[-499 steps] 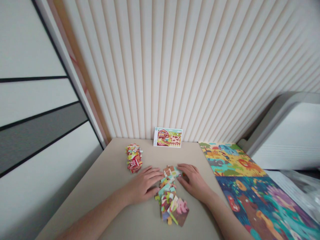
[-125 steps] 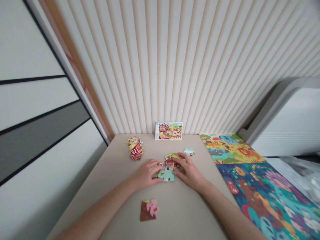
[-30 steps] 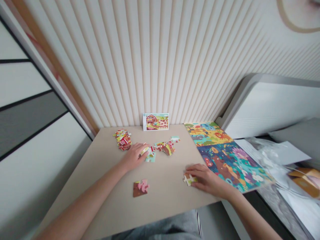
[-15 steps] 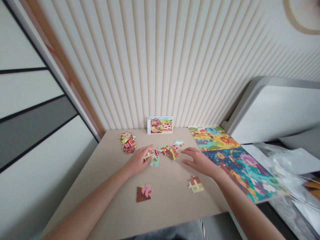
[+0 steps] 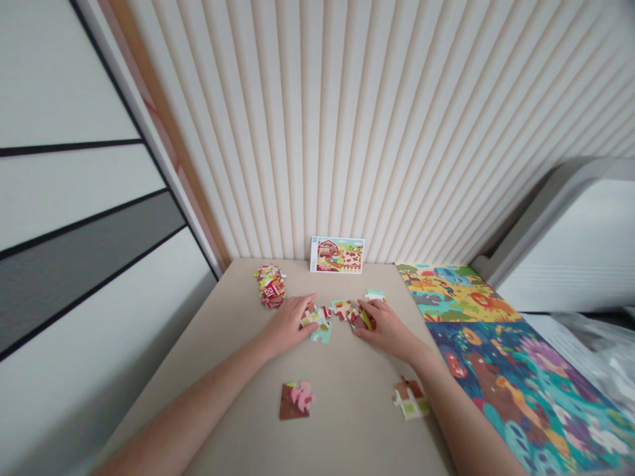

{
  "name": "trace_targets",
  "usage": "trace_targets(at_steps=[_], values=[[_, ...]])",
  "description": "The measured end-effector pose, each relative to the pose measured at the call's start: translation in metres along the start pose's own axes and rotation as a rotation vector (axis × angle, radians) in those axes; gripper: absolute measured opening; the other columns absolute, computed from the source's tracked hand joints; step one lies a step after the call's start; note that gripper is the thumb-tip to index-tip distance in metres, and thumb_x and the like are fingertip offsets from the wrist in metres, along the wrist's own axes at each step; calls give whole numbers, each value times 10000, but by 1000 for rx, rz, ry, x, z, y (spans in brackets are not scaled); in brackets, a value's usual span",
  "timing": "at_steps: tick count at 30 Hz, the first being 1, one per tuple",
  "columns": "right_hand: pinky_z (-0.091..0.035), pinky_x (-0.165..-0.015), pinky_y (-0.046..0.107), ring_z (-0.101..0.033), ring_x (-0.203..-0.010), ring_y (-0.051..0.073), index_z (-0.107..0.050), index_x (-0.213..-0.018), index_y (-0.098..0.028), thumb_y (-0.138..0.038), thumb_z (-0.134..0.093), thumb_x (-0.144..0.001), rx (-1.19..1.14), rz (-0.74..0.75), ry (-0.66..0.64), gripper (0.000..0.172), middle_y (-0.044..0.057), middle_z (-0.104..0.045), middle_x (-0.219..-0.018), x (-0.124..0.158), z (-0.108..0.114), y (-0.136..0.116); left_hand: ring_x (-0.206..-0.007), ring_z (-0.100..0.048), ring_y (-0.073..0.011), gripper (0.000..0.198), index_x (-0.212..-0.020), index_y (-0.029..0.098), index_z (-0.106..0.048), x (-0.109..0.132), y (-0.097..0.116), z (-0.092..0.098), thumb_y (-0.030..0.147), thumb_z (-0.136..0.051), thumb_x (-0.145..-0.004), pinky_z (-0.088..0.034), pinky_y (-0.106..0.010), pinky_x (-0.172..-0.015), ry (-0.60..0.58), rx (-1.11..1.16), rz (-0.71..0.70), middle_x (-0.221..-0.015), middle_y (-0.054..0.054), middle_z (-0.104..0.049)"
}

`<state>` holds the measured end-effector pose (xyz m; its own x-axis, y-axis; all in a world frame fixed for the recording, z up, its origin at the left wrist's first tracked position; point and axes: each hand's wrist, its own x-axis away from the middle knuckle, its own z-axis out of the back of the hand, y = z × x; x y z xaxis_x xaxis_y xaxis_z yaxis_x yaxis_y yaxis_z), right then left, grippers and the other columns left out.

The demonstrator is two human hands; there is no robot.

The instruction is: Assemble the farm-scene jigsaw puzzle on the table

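Beige bench (image 5: 347,443) carries everything. Along the bench's right edge lies a large printed animal puzzle (image 5: 496,357), its long axis running away from the person. At the bench's far edge, a farm picture card (image 5: 337,254) stands upright, long axis side to side. Far left on the bench sits a stacked pile of puzzle pieces (image 5: 271,285). Near the bench's front are a brown-and-pink joined puzzle section (image 5: 296,400) and a brown-and-white joined puzzle section (image 5: 409,398), well apart. Mid-bench, loose puzzle pieces (image 5: 342,309) form a rough side-to-side row. Left hand (image 5: 285,324) lies spread over the row's left end, beside a teal puzzle piece (image 5: 321,334). Right hand (image 5: 384,328) is closed narrow on a yellow-green puzzle piece (image 5: 366,320), tilted diagonally.
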<state>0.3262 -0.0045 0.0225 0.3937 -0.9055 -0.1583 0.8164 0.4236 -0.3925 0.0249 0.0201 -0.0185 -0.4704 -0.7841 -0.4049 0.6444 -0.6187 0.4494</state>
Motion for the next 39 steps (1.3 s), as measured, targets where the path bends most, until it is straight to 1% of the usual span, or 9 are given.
trace_targets(at_steps=[6, 14, 17, 20, 27, 29, 31, 34, 39], values=[[-413, -1082, 453, -547, -1273, 293, -428, -1510, -182, -297, -647, -868, -50, 63, 7, 688, 167, -579, -1401, 0, 2, 10, -1142, -582, -283, 562, -1397, 242, -494, 0, 4, 4, 390, -681, -888, -458, -436, -982, -41, -28, -27, -1227, -104, -644], [-471, -1029, 434, -606, -1210, 297, -443, -1502, -181, -321, -599, -913, -70, 26, 41, 625, 157, -643, -1320, 2, 14, 11, -1151, -568, -280, 551, -1375, 249, -505, -1, 8, 5, 423, -689, -886, -434, -436, -1005, -79, -37, -33, -1235, -92, -642], [-493, -989, 449, -644, -1131, 302, -475, -1478, -183, -389, -582, -936, -50, -26, 120, 591, 151, -676, -1251, 1, 23, 15, -1155, -567, -276, 531, -1377, 252, -503, -1, 10, 7, 420, -671, -902, -438, -432, -1004, -97, -33, -42, -1250, -93, -634], [-499, -988, 452, -644, -1130, 300, -513, -1450, -193, -436, -606, -927, -89, -39, 185, 585, 147, -669, -1265, 3, 29, 14, -1158, -566, -280, 525, -1379, 254, -504, -2, 11, 8, 420, -664, -906, -440, -437, -1006, -98, -36, -48, -1255, -97, -630], [-442, -1077, 439, -587, -1246, 270, -493, -1470, -261, -347, -681, -897, -255, 217, -26, 608, 110, -616, -1382, 7, 19, -22, -1155, -569, -276, 515, -1369, 241, -519, -1, 11, 7, 396, -672, -902, -444, -434, -1006, -82, -45, -50, -1252, -97, -636], [-424, -1093, 439, -575, -1263, 273, -520, -1448, -259, -336, -694, -890, -247, 251, -37, 589, 109, -613, -1388, 6, 16, -26, -1152, -571, -277, 511, -1370, 244, -521, -1, 12, 8, 393, -668, -904, -444, -437, -1007, -81, -47, -51, -1251, -97, -637], [-419, -1094, 422, -579, -1255, 266, -559, -1412, -255, -340, -668, -913, -206, 215, -2, 518, 103, -624, -1372, 4, 15, -22, -1148, -572, -279, 509, -1372, 249, -521, -1, 12, 9, 392, -665, -906, -444, -440, -1008, -83, -47, -49, -1250, -97, -638], [-448, -1035, 382, -625, -1161, 248, -641, -1314, -241, -321, -556, -981, -78, 83, 63, 353, 101, -684, -1259, 2, 17, -10, -1152, -571, -277, 511, -1378, 255, -517, -1, 13, 9, 385, -665, -906, -443, -442, -1011, -94, -49, -45, -1253, -93, -637], [-454, -966, 342, -645, -1078, 249, -729, -1163, -218, -327, -515, -998, 140, -71, 60, 292, 120, -714, -1126, 1, 17, 10, -1161, -570, -268, 514, -1381, 267, -511, -1, 12, 8, 367, -670, -903, -440, -438, -1017, -99, -46, -38, -1259, -80, -636]])
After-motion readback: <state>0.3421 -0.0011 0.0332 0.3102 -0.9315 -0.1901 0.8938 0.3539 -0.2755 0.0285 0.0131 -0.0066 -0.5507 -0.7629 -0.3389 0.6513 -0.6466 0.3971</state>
